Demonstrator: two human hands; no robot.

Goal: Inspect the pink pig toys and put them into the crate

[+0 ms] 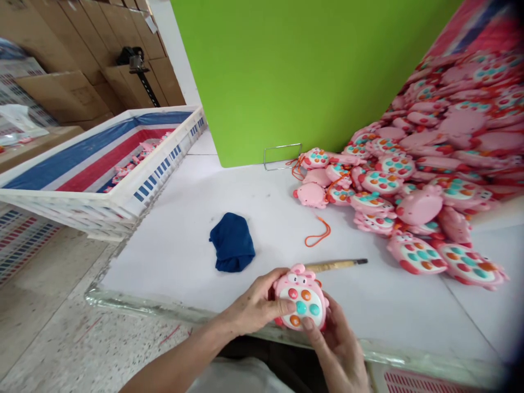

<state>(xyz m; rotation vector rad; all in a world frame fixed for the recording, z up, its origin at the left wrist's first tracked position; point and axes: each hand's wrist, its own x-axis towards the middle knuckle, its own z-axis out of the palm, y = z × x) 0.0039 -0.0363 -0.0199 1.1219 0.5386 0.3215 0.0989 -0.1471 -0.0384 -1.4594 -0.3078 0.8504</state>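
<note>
One pink animal-shaped push-button toy (303,295), button side up, is grasped between both hands over the near edge of the white surface (172,240): left hand (260,300) at its left side, right hand (341,349) at its lower right, thumbs on the front. Beyond lie one wooden-handled tool (338,266), dark-tipped; one orange cord loop (319,233); one blue cloth (232,243). At right sits a large heap of matching toys (420,204).
</note>
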